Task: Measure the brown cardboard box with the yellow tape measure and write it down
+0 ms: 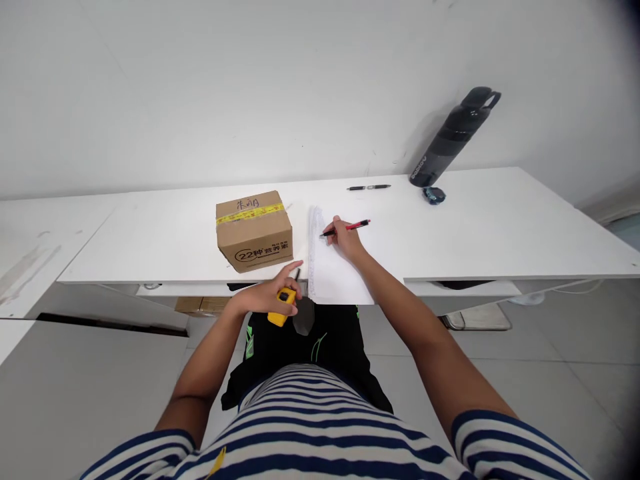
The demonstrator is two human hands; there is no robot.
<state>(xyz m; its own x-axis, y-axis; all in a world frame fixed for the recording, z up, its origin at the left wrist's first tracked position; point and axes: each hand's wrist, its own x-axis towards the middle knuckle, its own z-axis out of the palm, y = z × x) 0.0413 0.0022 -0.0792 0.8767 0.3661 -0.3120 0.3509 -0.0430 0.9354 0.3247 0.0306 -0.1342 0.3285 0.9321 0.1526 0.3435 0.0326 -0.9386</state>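
In the head view my right hand [344, 236] is closed around a red and black pen [359, 225], its tip at the white paper pad [345, 280]. The pad has a spiral-like left edge and overhangs the table's front. My left hand [276, 293] grips a yellow tape measure [281, 307] just below the table edge, index finger stretched toward the pad. A small dark strip shows by its fingertips; I cannot make out what it is. Beyond that hand sits a brown cardboard box [254, 231] with yellow tape and dark writing on top.
Another pen [369, 187] lies toward the back of the white table [500, 233]. At the back right a dark bottle [453, 140] stands against the wall, with a small dark blue object [434, 195] before it. A shelf runs under the tabletop.
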